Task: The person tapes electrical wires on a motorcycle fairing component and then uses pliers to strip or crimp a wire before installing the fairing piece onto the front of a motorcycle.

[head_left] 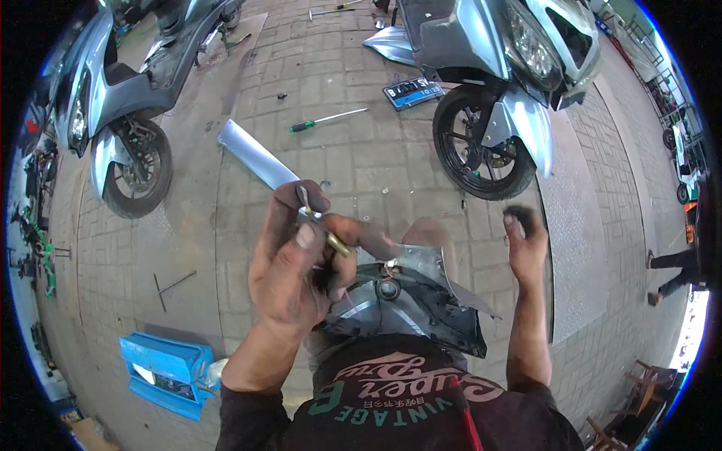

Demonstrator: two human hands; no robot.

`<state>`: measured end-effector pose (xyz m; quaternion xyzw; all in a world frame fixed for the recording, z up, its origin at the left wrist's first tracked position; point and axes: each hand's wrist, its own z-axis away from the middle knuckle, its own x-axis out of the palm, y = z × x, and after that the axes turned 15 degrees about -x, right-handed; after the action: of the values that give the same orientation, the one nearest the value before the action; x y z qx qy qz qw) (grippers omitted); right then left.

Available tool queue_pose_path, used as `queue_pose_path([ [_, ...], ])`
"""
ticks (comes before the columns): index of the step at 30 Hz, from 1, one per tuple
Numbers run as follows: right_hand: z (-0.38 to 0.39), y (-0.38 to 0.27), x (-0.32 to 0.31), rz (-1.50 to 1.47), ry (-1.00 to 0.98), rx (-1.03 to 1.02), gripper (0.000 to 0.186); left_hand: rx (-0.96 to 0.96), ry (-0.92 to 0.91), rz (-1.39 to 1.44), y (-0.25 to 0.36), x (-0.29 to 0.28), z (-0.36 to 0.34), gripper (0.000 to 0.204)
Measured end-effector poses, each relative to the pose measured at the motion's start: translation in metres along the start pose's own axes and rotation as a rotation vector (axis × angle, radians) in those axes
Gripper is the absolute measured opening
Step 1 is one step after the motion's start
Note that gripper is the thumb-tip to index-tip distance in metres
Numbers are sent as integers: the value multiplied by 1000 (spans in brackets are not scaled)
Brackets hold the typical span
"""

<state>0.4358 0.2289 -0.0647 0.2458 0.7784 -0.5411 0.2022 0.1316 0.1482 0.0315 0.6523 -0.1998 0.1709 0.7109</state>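
In front of my chest, my left hand point(289, 259) is raised and closed, its fingers pinching a slim metal piece with a brass-coloured cylindrical end point(338, 244). Its exact kind is not clear, and the fingers hide part of it. My right hand point(529, 242) is held up apart on the right, fingers curled in. Something dark shows at its fingertips, too small to name. Across my lap lies a dark scooter body panel point(432, 312) with a round fitting point(388, 289) in its middle. Beyond my left hand, a long silver-blue panel point(259, 154) rests on the paving.
Two silver-blue scooters stand ahead, one left point(135, 83) and one right point(489, 98). On the floor are a green-handled screwdriver point(304, 126), a licence plate point(414, 93), a T-shaped wrench point(174, 286) and an open blue toolbox point(162, 395). A person's legs point(673, 267) show far right.
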Motion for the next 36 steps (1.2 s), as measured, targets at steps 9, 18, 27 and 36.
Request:
queue_pose_path([
  [9,15,-191,47,-846,-588,-145,49,141,41,246,4,25,5,26],
  [18,25,-162,40,-470,-571,-364,23,284,108,445,25,8,13,24],
  [27,-3,-195,11,-745,-416,-334,17,313,147,-135,13,10,15,24],
  [36,-22,-193,17,-514,-424,-584,17,315,192,-186,12,9,17,26],
])
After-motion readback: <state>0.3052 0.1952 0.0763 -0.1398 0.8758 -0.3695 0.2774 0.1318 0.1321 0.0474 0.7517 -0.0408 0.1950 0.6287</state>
